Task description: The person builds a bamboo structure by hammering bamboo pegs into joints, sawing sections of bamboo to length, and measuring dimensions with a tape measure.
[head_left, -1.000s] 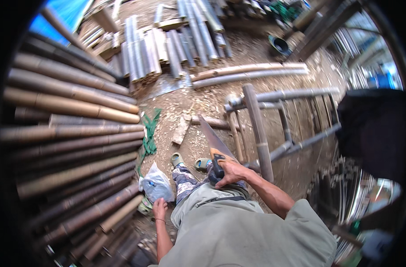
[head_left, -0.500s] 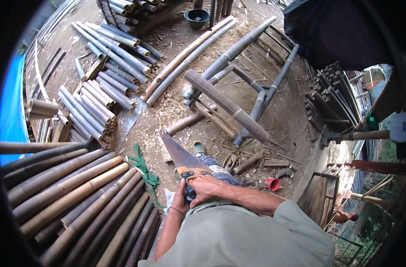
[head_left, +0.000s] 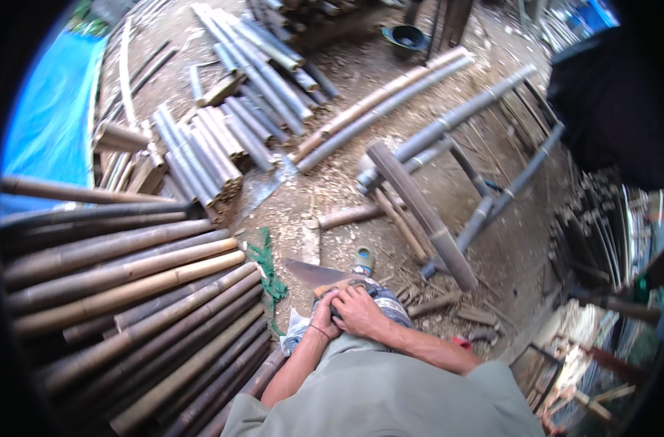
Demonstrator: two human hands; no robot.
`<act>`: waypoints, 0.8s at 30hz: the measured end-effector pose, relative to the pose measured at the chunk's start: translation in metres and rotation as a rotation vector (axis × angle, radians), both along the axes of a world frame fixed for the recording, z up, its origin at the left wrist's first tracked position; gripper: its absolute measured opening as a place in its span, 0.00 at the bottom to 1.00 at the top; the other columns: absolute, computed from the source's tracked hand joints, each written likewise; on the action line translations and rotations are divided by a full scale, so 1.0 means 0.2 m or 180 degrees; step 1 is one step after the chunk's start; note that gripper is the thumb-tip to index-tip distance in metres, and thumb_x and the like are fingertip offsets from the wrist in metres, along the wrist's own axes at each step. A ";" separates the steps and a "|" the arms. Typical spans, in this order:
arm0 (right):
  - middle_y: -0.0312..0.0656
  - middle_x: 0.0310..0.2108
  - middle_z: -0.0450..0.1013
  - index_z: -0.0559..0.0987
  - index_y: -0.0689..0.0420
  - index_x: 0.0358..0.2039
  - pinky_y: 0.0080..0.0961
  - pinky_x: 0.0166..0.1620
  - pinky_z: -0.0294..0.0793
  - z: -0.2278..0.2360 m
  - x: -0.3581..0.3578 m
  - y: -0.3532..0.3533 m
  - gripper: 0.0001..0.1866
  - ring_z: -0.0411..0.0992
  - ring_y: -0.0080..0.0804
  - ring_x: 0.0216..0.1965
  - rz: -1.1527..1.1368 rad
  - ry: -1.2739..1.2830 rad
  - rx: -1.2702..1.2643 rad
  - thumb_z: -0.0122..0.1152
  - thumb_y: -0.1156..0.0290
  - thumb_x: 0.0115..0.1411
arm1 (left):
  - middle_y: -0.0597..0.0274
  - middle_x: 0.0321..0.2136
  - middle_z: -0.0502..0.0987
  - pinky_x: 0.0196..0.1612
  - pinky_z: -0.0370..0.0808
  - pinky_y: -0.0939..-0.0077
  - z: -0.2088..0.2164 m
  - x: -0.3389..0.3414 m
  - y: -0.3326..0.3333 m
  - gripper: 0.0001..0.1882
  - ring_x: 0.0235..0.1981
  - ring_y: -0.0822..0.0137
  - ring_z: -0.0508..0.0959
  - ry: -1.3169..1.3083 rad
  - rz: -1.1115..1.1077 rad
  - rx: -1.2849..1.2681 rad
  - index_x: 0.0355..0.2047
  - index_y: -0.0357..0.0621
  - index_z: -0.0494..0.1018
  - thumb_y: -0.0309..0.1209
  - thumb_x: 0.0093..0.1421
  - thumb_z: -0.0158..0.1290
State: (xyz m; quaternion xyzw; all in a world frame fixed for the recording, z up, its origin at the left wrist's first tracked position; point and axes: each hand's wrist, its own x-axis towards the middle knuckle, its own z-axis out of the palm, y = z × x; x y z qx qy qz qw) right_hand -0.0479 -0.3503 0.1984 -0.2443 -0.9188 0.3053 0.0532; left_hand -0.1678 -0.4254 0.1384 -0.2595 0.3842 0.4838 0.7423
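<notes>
A handsaw [head_left: 311,273] with a wooden handle is held close in front of my body, its blade pointing to the far left. My right hand [head_left: 361,313] lies over the handle with its fingers curled round it. From the left side my left hand [head_left: 323,315] is closed at the same handle, against the right hand. The hands hide most of the handle. Just beyond the saw a foot in a clog [head_left: 363,260] stands on the chip-strewn ground.
Long bamboo poles [head_left: 150,280] fan out at the near left. Cut bamboo lengths [head_left: 223,146] lie stacked farther off, beside a blue tarp [head_left: 52,116]. A bamboo frame [head_left: 448,131] lies ahead on the right, with a split bamboo piece [head_left: 423,215] across it. Green netting [head_left: 268,269] is near the poles.
The view has swung left, so the scene sits farther right. The saw blade has tipped down and leftward. My right hand has shifted on the handle, both hands still holding it.
</notes>
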 end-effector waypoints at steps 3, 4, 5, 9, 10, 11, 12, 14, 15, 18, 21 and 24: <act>0.50 0.45 0.68 0.70 0.59 0.47 0.39 0.51 0.66 0.02 0.05 0.05 0.30 0.67 0.46 0.47 0.0106 -0.0323 -0.0462 0.68 0.59 0.45 | 0.57 0.37 0.78 0.46 0.77 0.62 0.00 0.00 0.04 0.15 0.39 0.60 0.79 0.0463 -0.0312 -0.0202 0.42 0.44 0.74 0.38 0.56 0.54; 0.50 0.46 0.68 0.70 0.59 0.48 0.39 0.53 0.66 0.07 0.05 0.06 0.32 0.66 0.48 0.48 0.0017 -0.0561 -0.0769 0.69 0.58 0.45 | 0.56 0.37 0.79 0.46 0.77 0.63 -0.04 -0.01 0.03 0.16 0.39 0.59 0.80 0.0702 -0.0416 -0.0200 0.42 0.43 0.73 0.37 0.56 0.54; 0.54 0.45 0.68 0.68 0.62 0.49 0.43 0.54 0.66 0.15 0.05 0.10 0.35 0.67 0.51 0.50 -0.0032 -0.0754 -0.0974 0.71 0.59 0.44 | 0.57 0.36 0.79 0.43 0.78 0.66 -0.01 0.00 0.07 0.15 0.37 0.61 0.80 0.0897 -0.0528 -0.0202 0.42 0.42 0.73 0.33 0.55 0.54; 0.53 0.46 0.68 0.68 0.63 0.50 0.43 0.51 0.72 0.15 0.07 0.20 0.35 0.67 0.53 0.50 -0.0303 -0.1086 -0.1041 0.70 0.60 0.45 | 0.61 0.35 0.78 0.40 0.77 0.72 0.03 0.04 0.23 0.15 0.35 0.67 0.78 0.1705 -0.0985 0.0061 0.44 0.41 0.72 0.30 0.55 0.54; 0.53 0.46 0.68 0.68 0.63 0.50 0.43 0.51 0.72 0.16 0.07 0.22 0.35 0.67 0.53 0.50 -0.0272 -0.1081 -0.1014 0.70 0.60 0.45 | 0.61 0.35 0.78 0.39 0.77 0.72 0.02 0.03 0.27 0.15 0.35 0.68 0.78 0.1583 -0.1133 0.0081 0.42 0.41 0.72 0.31 0.55 0.54; 0.53 0.47 0.68 0.68 0.63 0.50 0.43 0.50 0.72 0.16 0.06 0.26 0.35 0.67 0.52 0.50 -0.0382 -0.1025 -0.0999 0.70 0.60 0.45 | 0.62 0.34 0.78 0.38 0.77 0.72 0.07 0.02 0.34 0.14 0.34 0.68 0.79 0.1622 -0.1140 0.0012 0.41 0.41 0.73 0.32 0.55 0.55; 0.52 0.47 0.68 0.67 0.63 0.51 0.43 0.50 0.72 0.17 0.05 0.29 0.36 0.67 0.52 0.49 -0.0501 -0.0965 -0.0968 0.70 0.60 0.45 | 0.62 0.33 0.78 0.37 0.77 0.72 0.13 0.00 0.40 0.14 0.33 0.68 0.79 0.1664 -0.1148 -0.0041 0.40 0.41 0.74 0.33 0.55 0.55; 0.50 0.52 0.66 0.68 0.61 0.52 0.41 0.54 0.69 0.18 -0.02 0.35 0.37 0.65 0.50 0.54 -0.0501 -0.1139 -0.1019 0.69 0.56 0.46 | 0.62 0.32 0.79 0.36 0.77 0.72 0.08 -0.07 0.46 0.13 0.31 0.68 0.79 0.1546 -0.1172 -0.0005 0.38 0.42 0.74 0.35 0.55 0.56; 0.50 0.52 0.66 0.67 0.61 0.53 0.41 0.54 0.69 0.19 -0.07 0.37 0.37 0.65 0.49 0.55 -0.0467 -0.1146 -0.0953 0.70 0.57 0.45 | 0.62 0.30 0.79 0.35 0.78 0.71 0.06 -0.12 0.48 0.13 0.29 0.68 0.80 0.1431 -0.1206 0.0001 0.36 0.43 0.75 0.37 0.55 0.56; 0.49 0.51 0.66 0.67 0.61 0.53 0.41 0.53 0.70 0.17 -0.20 0.44 0.39 0.65 0.49 0.53 -0.0423 -0.1041 -0.0688 0.71 0.59 0.43 | 0.62 0.28 0.79 0.34 0.78 0.70 0.04 -0.24 0.57 0.12 0.26 0.66 0.80 0.0839 -0.0911 -0.0089 0.35 0.45 0.75 0.39 0.55 0.57; 0.49 0.49 0.67 0.66 0.61 0.53 0.41 0.51 0.70 0.14 -0.39 0.51 0.40 0.66 0.49 0.50 -0.0434 -0.1018 -0.0510 0.73 0.59 0.41 | 0.62 0.28 0.80 0.34 0.78 0.68 -0.01 -0.41 0.66 0.13 0.26 0.65 0.80 0.0732 -0.1014 -0.0103 0.34 0.47 0.75 0.42 0.56 0.56; 0.48 0.49 0.66 0.66 0.59 0.54 0.41 0.51 0.69 0.09 -0.67 0.57 0.42 0.66 0.48 0.50 -0.0423 -0.1152 -0.0547 0.74 0.59 0.39 | 0.58 0.33 0.79 0.36 0.78 0.65 -0.09 -0.68 0.72 0.18 0.31 0.63 0.80 0.0632 -0.1071 0.0032 0.41 0.45 0.75 0.44 0.56 0.54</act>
